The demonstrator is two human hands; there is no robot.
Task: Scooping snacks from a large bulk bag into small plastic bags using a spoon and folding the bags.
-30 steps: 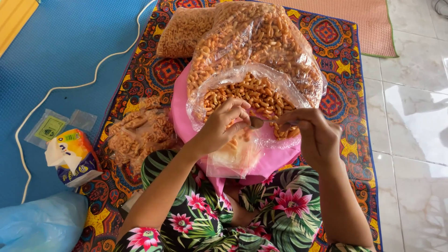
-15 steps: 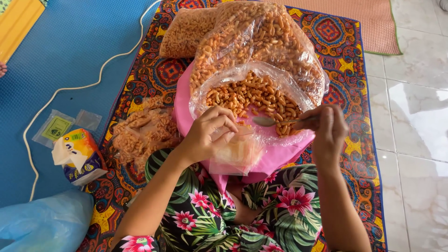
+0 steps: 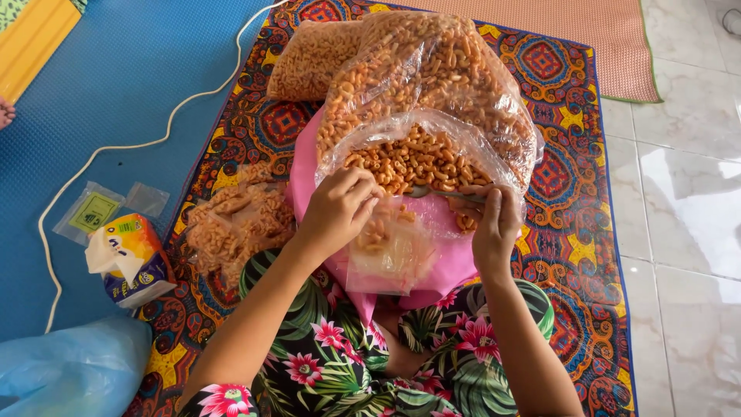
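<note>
Orange macaroni snacks spooned from a big bag into a small one

Pink was the basin at the middle of the patterned mat, and every place below is given from it. Inside the basin stood a large clear bag of macaroni snacks, its mouth open toward the person. At the basin's near rim the left hand held a small clear bag, fingers pinched together on the bag's upper edge; a few snack pieces lay inside, and the bag hung down over the pink rim toward the floral lap. The right hand rested at the near right of the basin, fingers closed round the handle of a metal spoon, whose bowl lay at the mouth of the large bag among the snacks. Behind the basin on its left lay a second filled snack bag. Left of the basin, touching it, sat a heap of filled small packets. Further left, off the mat on the blue floor covering, lay a tissue pack, flat empty pouches and a white cord. A pale blue plastic bag lay at the near left corner
</note>
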